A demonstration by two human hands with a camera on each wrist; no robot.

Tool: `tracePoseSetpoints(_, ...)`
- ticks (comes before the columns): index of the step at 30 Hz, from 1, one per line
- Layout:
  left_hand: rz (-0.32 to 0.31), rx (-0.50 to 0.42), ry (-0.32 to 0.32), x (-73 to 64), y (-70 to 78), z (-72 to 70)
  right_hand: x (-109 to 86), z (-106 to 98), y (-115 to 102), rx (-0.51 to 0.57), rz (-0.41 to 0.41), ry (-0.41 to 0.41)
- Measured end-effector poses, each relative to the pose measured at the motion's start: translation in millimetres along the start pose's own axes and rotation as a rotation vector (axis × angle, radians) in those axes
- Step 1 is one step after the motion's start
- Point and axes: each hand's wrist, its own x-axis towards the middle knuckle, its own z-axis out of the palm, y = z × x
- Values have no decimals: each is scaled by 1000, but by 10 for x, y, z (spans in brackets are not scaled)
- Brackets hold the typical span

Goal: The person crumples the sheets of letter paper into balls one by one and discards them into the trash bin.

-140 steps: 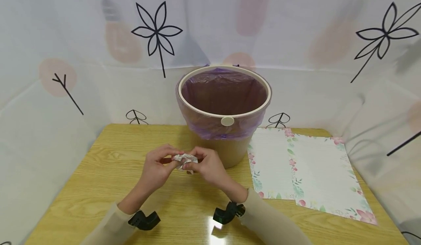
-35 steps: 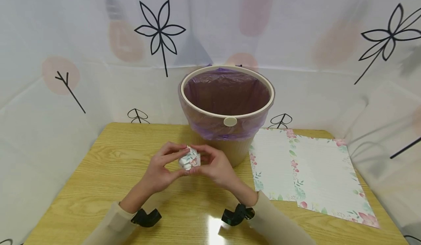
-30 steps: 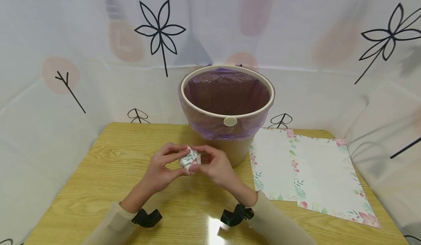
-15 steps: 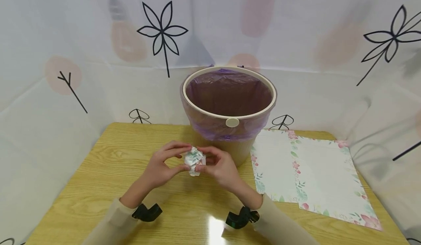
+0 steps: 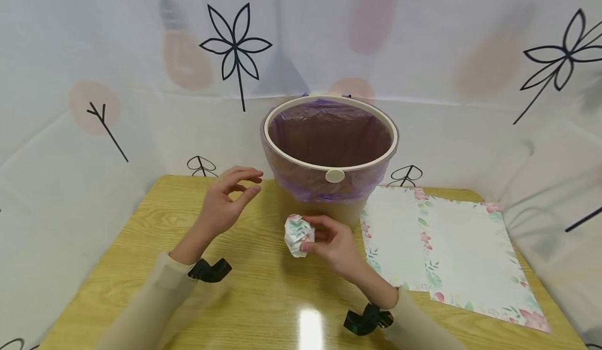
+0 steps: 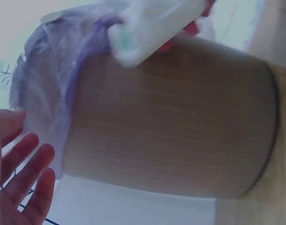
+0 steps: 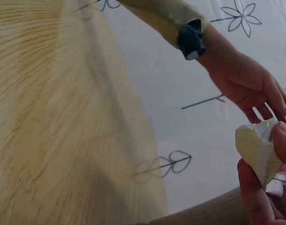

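Observation:
A crumpled ball of paper [image 5: 297, 235], white with pink and green floral print, is pinched between the thumb and fingers of my right hand [image 5: 335, 245]. It hangs above the table, in front of the trash can [image 5: 324, 209]. Faint ruled lines show on the paper ball [image 7: 259, 150] in the right wrist view. My left hand [image 5: 224, 203] is raised to the left of the can, fingers relaxed and apart, holding nothing. The left wrist view has the left hand [image 6: 26, 178] beside the can's bag-covered upper part.
A purple plastic bag [image 5: 324, 185] lines the can and folds over its outside, under a cream ring [image 5: 301, 163]. Two floral-bordered sheets of paper [image 5: 475, 251] lie partly overlapped on the wooden table [image 5: 164, 219], right of the can. A patterned white cloth [image 5: 141, 125] hangs behind.
Both hands were working the paper into a ball together. Now the left hand has let go and moved up and left, while the right hand has carried the ball slightly right.

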Motion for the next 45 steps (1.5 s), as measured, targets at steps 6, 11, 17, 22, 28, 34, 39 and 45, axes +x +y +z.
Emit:
tracePoseSetpoints(6, 44, 19, 77, 266, 139, -47, -191, -303, 37, 2, 24, 7)
tracePoseSetpoints(11, 65, 38, 121, 445, 338, -69, -318, -587, 49, -21, 33, 38)
tracePoseSetpoints(17, 37, -5, 126, 632, 361, -83, -454, -886, -1, -72, 66, 103)
tracePoseSetpoints(22, 35, -26, 115, 772, 364, -73, -520, -1059, -47, -72, 86, 136)
tracePoseSetpoints(28, 17, -47, 76, 892, 376, -13, -550, -1198, -107, -78, 79, 169)
tracePoseSetpoints(34, -16, -91, 39, 903, 312, 89, -558, -1300, -167, -62, 54, 189)
tracePoseSetpoints(39, -12, -151, 96, 860, 236, 166, -562, -1393, -218, -44, 39, 214)
tracePoseSetpoints(45, 3, -182, 143, 843, 193, 220, -553, -1552, -341, -72, 7, 253)
